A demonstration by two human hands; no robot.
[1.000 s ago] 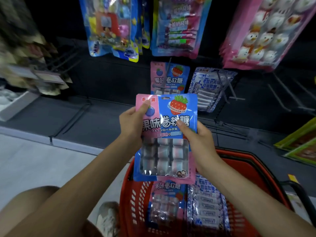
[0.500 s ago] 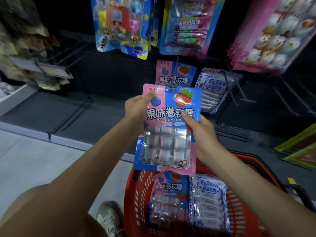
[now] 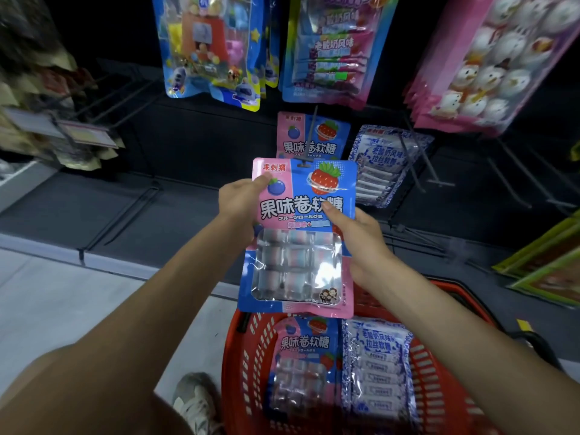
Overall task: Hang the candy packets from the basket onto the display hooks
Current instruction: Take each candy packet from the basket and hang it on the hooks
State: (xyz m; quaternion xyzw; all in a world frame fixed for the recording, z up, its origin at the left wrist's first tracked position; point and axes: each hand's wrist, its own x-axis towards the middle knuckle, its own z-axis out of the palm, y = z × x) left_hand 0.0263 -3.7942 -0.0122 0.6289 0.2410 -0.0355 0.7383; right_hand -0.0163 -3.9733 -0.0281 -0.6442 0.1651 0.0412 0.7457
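Pinching the candy packet [image 3: 298, 265], left hand [image 3: 237, 204] and right hand [image 3: 361, 238] show only thumbs (fingers hidden behind it)

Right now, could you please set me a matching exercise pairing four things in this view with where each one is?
Things:
1. snowman packets
2. red basket
3. left hand
4. right hand

Places:
A. gripping the right edge of the strawberry packet
B. hanging at the upper right
C. below the strawberry packet
D. gripping the strawberry packet's left edge

Pairs: 1-B, 2-C, 3-D, 4-A.
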